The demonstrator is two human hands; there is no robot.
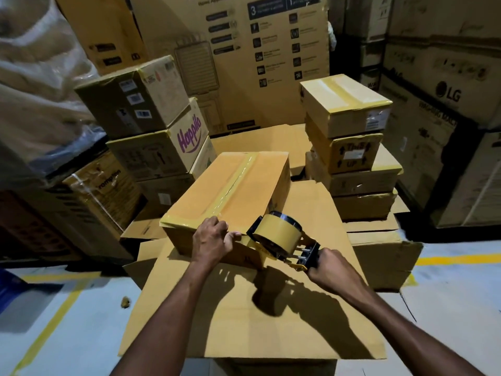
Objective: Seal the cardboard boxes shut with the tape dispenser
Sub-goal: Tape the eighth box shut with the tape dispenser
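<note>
Cardboard box (217,191) sits on the large cardboard sheet (244,308), toward its far edge, long axis running away from me and slightly right. Flaps are closed, with a glossy tape strip (233,183) along the top seam and more tape across the near-left top edge. My left hand (212,240) is clamped on the box's near top edge, fingers curled over it and thumb pointing toward the roll; can't tell whether it's also pinching loose tape. My right hand (329,265) is wrapped round the handle of the tape dispenser (282,237), and the roll sits against the box's near-right corner. A taped stack of boxes (349,137) stands past the sheet's far-right corner, and a Happilo carton (168,147) stack is off its far-left side.
</note>
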